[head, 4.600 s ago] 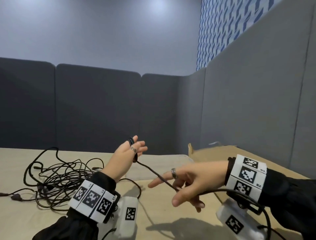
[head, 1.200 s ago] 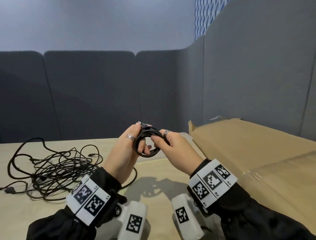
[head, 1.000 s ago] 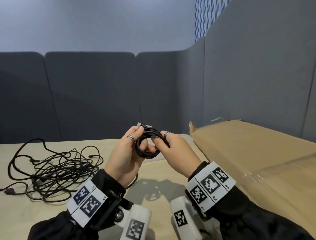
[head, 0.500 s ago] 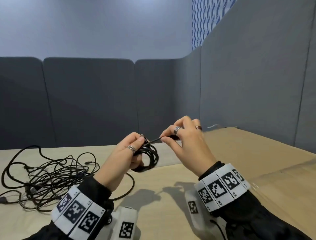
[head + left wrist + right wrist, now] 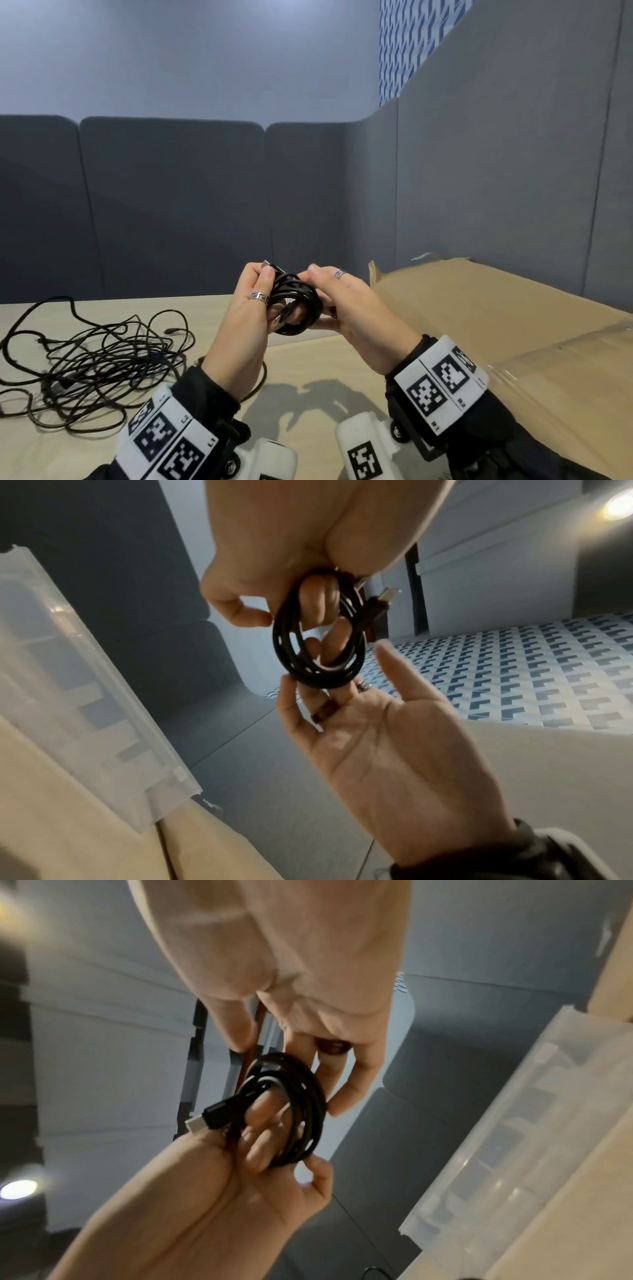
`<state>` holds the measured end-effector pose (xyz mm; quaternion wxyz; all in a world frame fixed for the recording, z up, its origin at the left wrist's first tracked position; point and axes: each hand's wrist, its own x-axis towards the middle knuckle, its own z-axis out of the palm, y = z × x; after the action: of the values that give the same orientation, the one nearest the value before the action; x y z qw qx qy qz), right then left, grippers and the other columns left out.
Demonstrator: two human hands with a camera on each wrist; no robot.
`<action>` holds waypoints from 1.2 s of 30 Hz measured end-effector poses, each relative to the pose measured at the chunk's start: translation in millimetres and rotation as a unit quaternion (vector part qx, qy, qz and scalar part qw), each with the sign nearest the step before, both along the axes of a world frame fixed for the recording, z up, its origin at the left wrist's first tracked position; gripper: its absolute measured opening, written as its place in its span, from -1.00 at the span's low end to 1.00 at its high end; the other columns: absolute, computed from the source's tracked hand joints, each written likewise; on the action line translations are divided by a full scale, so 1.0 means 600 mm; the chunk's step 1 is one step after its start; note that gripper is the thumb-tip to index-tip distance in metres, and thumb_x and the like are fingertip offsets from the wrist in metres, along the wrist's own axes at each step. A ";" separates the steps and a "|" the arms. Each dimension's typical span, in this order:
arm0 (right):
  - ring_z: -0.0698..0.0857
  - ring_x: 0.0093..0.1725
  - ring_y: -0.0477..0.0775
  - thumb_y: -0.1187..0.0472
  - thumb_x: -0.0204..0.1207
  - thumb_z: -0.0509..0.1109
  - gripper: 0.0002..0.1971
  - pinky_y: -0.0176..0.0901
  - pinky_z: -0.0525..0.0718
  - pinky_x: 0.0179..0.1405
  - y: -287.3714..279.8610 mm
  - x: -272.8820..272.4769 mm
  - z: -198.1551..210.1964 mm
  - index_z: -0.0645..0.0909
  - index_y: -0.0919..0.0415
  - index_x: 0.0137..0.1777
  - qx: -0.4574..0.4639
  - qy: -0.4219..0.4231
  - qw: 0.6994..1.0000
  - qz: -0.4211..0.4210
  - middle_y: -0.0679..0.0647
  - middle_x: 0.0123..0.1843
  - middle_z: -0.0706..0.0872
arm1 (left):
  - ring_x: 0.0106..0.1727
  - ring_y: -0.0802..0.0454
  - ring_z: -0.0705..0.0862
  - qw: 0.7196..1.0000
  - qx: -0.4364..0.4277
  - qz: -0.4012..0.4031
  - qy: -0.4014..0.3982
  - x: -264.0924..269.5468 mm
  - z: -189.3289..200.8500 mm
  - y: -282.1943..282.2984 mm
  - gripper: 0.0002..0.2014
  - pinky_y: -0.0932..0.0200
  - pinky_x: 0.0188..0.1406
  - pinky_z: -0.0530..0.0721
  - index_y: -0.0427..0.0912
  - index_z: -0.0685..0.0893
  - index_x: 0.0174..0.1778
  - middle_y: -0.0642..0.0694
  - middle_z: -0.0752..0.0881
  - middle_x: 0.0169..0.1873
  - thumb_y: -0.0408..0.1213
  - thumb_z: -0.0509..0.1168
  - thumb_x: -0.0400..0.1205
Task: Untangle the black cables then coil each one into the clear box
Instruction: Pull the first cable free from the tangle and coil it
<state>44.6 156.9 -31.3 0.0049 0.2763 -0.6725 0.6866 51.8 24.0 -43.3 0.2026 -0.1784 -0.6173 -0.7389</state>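
A small coiled black cable [image 5: 296, 305] hangs in the air between both hands, above the table. My left hand [image 5: 270, 294] grips the coil's near side, with fingers curled through its middle [image 5: 315, 607]. A silver USB plug [image 5: 197, 1123] sticks out by the left thumb. My right hand [image 5: 322, 298] holds the far side of the coil between thumb and fingers [image 5: 342, 1093]. A tangle of black cables [image 5: 92, 363] lies on the table to the left. The clear box [image 5: 68, 696] shows in both wrist views, beside the cardboard.
A large flat sheet of brown cardboard [image 5: 479, 325] covers the right of the pale wooden table [image 5: 308, 394]. Grey padded partitions [image 5: 171, 205] close off the back and right side. One loose cable loop runs under my left forearm.
Half a second ago my right hand pinched a stretch of cable pulled out from the coil. Now that stretch lies in the coil and the right hand is back on its side.
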 end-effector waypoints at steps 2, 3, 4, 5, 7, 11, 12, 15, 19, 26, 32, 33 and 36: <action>0.72 -0.09 -0.02 -0.01 0.56 0.37 -0.67 -0.02 0.65 0.13 -0.003 0.004 -0.003 0.55 0.28 0.07 0.039 0.025 0.999 -0.002 0.11 -0.12 0.78 | -0.33 -0.01 0.47 1.000 -0.008 0.014 -0.006 0.000 -0.001 -0.003 -0.75 0.09 -0.24 0.47 -0.16 0.39 -0.20 -0.18 0.48 -0.33 -0.16 -0.01 0.77; 0.73 -0.12 -0.05 0.09 0.50 0.46 -0.67 -0.12 0.65 0.06 -0.002 0.007 -0.004 0.52 0.30 0.09 0.052 0.033 0.998 0.003 0.09 -0.15 0.78 | -0.35 -0.04 0.41 1.000 -0.009 0.023 -0.009 -0.002 -0.001 -0.004 -0.75 0.11 -0.29 0.42 -0.16 0.39 -0.20 -0.19 0.45 -0.34 -0.16 -0.01 0.77; 0.73 -0.15 -0.08 0.21 0.42 0.54 -0.64 -0.19 0.66 0.02 -0.002 0.010 -0.006 0.49 0.30 0.10 0.066 0.039 0.997 0.014 0.05 -0.16 0.78 | -0.37 -0.05 0.36 0.999 -0.006 0.030 -0.015 -0.004 -0.002 -0.006 -0.74 0.12 -0.33 0.40 -0.15 0.39 -0.20 -0.18 0.42 -0.36 -0.16 0.00 0.77; 0.71 -0.16 -0.10 0.30 0.35 0.59 -0.59 -0.20 0.65 0.02 -0.002 0.010 -0.010 0.46 0.26 0.08 0.092 0.052 0.994 0.017 0.01 -0.18 0.76 | -0.39 -0.03 0.33 0.999 -0.001 0.037 -0.020 -0.006 -0.003 -0.006 -0.74 0.14 -0.37 0.39 -0.15 0.40 -0.21 -0.14 0.40 -0.40 -0.16 0.00 0.77; 0.61 -0.21 -0.13 0.38 0.27 0.62 -0.52 -0.14 0.64 -0.01 -0.008 0.009 -0.014 0.39 0.17 0.01 0.170 0.100 0.980 -0.013 -0.10 -0.27 0.63 | -0.44 0.02 0.29 0.998 -0.004 0.051 -0.025 -0.010 -0.006 -0.008 -0.73 0.20 -0.46 0.34 -0.15 0.39 -0.21 -0.14 0.36 -0.47 -0.14 0.00 0.77; 0.63 -0.34 -0.01 0.28 0.44 0.45 -0.72 -0.04 0.71 -0.10 -0.025 0.002 -0.019 0.33 0.13 -0.12 0.141 0.141 0.977 -0.074 0.05 -0.39 0.62 | -0.50 0.02 0.37 0.999 0.013 0.015 -0.041 -0.007 -0.006 0.000 -0.72 0.23 -0.53 0.38 -0.19 0.36 -0.20 -0.26 0.45 -0.47 -0.14 -0.03 0.78; 0.65 -0.32 -0.06 0.19 0.51 0.38 -0.81 -0.09 0.68 -0.13 -0.024 0.002 -0.019 0.37 0.15 -0.13 0.134 0.157 0.973 -0.101 0.03 -0.36 0.65 | -0.51 0.07 0.36 0.999 0.021 0.007 -0.042 -0.006 -0.005 0.002 -0.72 0.22 -0.50 0.35 -0.18 0.35 -0.21 -0.18 0.44 -0.50 -0.15 -0.03 0.78; 0.52 -0.22 -0.20 0.06 0.63 0.26 -0.83 -0.39 0.43 -0.21 -0.018 0.008 -0.019 0.49 0.16 -0.05 0.198 0.288 0.912 -0.217 -0.08 -0.17 0.52 | -0.59 0.19 0.17 0.998 0.046 -0.006 -0.038 0.001 0.002 0.002 -0.73 0.19 -0.44 0.08 -0.15 0.28 -0.25 0.09 0.28 -0.60 -0.20 -0.04 0.78; 0.47 -0.16 -0.04 0.02 0.57 0.32 -0.77 -0.16 0.58 -0.20 -0.021 0.016 -0.018 0.57 0.18 0.05 0.211 0.410 0.836 -0.299 0.02 -0.05 0.50 | -0.62 0.20 0.12 0.993 0.099 -0.031 -0.061 0.002 0.008 -0.005 -0.70 0.21 -0.39 0.08 -0.09 0.21 -0.33 0.09 0.19 -0.61 -0.26 -0.06 0.77; 0.56 -0.29 0.02 0.20 0.47 0.45 -0.89 -0.12 0.57 -0.37 -0.020 0.022 -0.016 0.59 0.20 -0.17 0.164 0.505 0.778 -0.336 0.03 -0.17 0.57 | -0.69 0.18 0.12 0.966 0.167 -0.107 -0.164 -0.019 0.002 -0.018 -0.74 0.23 -0.26 0.29 -0.10 0.30 -0.27 0.07 0.16 -0.65 -0.20 -0.04 0.76; 0.61 -0.34 0.07 0.34 0.39 0.55 -0.88 -0.22 0.32 -0.36 -0.022 0.025 -0.015 0.66 0.20 -0.28 0.261 0.665 0.628 -0.307 0.04 -0.31 0.66 | -0.80 0.19 0.15 0.923 0.290 -0.122 -0.222 -0.017 0.013 -0.037 -0.64 0.43 -0.72 0.33 -0.11 0.25 -0.42 0.07 0.20 -0.77 -0.21 -0.02 0.75; 0.60 -0.37 0.05 0.32 0.39 0.56 -0.88 -0.22 0.31 -0.37 -0.022 0.023 -0.017 0.66 0.19 -0.27 0.273 0.666 0.623 -0.306 0.02 -0.34 0.65 | -0.81 0.19 0.14 0.923 0.293 -0.110 -0.222 -0.016 0.013 -0.036 -0.63 0.44 -0.74 0.31 -0.12 0.26 -0.42 0.07 0.20 -0.78 -0.21 -0.02 0.75; 0.65 -0.36 0.04 0.21 0.49 0.44 -0.90 -0.22 0.52 -0.42 -0.020 0.020 -0.016 0.65 0.22 -0.22 0.237 0.610 0.706 -0.270 0.02 -0.34 0.69 | -0.80 0.19 0.13 0.936 0.290 -0.064 -0.188 -0.011 0.013 -0.026 -0.69 0.40 -0.68 0.42 -0.14 0.33 -0.30 0.07 0.19 -0.78 -0.18 -0.01 0.77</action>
<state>56.8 145.1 -40.8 0.5335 0.4339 -0.7092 0.1552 45.1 8.4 -35.3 0.0778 -0.0092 -0.3901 -0.9174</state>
